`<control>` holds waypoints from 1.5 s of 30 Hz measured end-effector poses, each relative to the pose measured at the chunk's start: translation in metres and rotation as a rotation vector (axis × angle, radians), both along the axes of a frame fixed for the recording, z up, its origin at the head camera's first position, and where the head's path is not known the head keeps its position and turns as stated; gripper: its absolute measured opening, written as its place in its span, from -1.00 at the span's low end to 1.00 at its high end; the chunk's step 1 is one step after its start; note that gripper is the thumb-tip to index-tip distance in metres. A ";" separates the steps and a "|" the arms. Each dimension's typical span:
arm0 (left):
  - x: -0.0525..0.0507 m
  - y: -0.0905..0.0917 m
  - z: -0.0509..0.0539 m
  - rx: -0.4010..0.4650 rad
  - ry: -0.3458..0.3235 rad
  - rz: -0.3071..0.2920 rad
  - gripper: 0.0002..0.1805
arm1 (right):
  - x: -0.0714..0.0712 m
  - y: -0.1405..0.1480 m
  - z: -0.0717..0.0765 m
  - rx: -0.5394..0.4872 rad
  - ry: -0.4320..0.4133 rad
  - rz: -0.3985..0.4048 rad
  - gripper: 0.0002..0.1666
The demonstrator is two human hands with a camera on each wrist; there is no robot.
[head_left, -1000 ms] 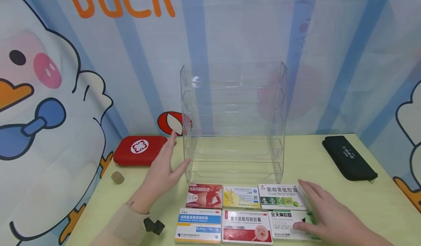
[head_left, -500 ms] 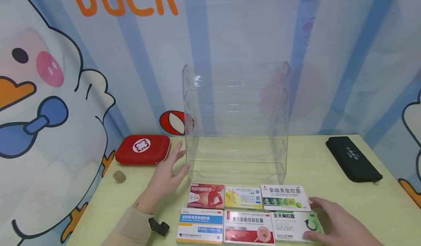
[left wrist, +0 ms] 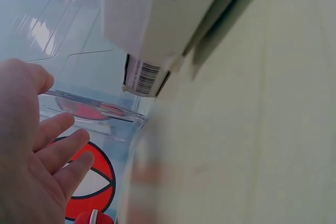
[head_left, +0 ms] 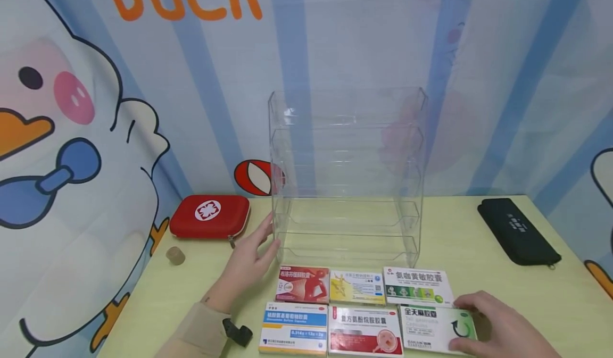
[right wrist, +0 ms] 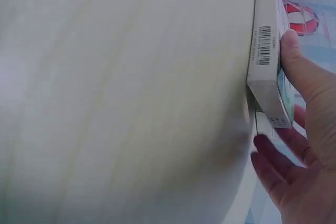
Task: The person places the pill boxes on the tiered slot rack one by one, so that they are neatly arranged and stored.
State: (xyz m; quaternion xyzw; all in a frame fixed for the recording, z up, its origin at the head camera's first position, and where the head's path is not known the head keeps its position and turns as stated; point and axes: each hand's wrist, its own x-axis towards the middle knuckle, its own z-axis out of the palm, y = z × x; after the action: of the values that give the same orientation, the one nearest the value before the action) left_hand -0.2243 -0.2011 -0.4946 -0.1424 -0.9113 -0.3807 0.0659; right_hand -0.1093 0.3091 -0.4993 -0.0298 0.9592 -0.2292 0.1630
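A white-and-green medicine box (head_left: pixel 433 329) lies at the right end of the front row. My right hand (head_left: pixel 498 323) grips its right end, thumb on the near side and fingers at the far corner. In the right wrist view the thumb rests on that medicine box (right wrist: pixel 268 56), with some fingers curled past its end. My left hand (head_left: pixel 249 259) is at the lower left side of a clear tiered rack (head_left: pixel 347 243), fingers extended; the left wrist view shows the fingers (left wrist: pixel 63 150) loosely spread, holding nothing. Whether they touch the rack I cannot tell.
Beside the gripped box lie a red-and-white box (head_left: pixel 365 329) and a blue-and-white box (head_left: pixel 293 326). Behind are red (head_left: pixel 301 284), yellow (head_left: pixel 356 288) and white-and-green (head_left: pixel 417 284) boxes. A red case (head_left: pixel 209 217), a small brown cylinder (head_left: pixel 175 255) and a black pouch (head_left: pixel 519 231) flank the rack.
My right hand has closed in on the front right box, which now sits slightly skewed. My left hand has lowered a little along the rack's left side. The view has shifted slightly.
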 end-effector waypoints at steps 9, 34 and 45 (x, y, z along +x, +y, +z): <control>0.001 0.000 -0.003 0.021 -0.026 -0.003 -0.09 | -0.003 0.005 0.020 -0.120 0.099 0.008 -0.51; -0.006 -0.004 -0.029 0.343 -0.042 -0.008 -0.30 | -0.086 -0.081 0.120 -0.379 0.998 0.259 -0.49; -0.006 -0.003 -0.033 0.360 -0.051 -0.010 -0.31 | -0.143 -0.129 0.164 -0.405 1.091 0.241 -0.60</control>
State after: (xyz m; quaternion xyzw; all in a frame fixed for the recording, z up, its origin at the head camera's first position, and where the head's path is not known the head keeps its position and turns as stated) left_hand -0.2302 -0.2039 -0.5277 -0.1231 -0.8292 -0.5414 0.0651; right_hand -0.2526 0.1797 -0.3353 -0.2824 0.8314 -0.3391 -0.3376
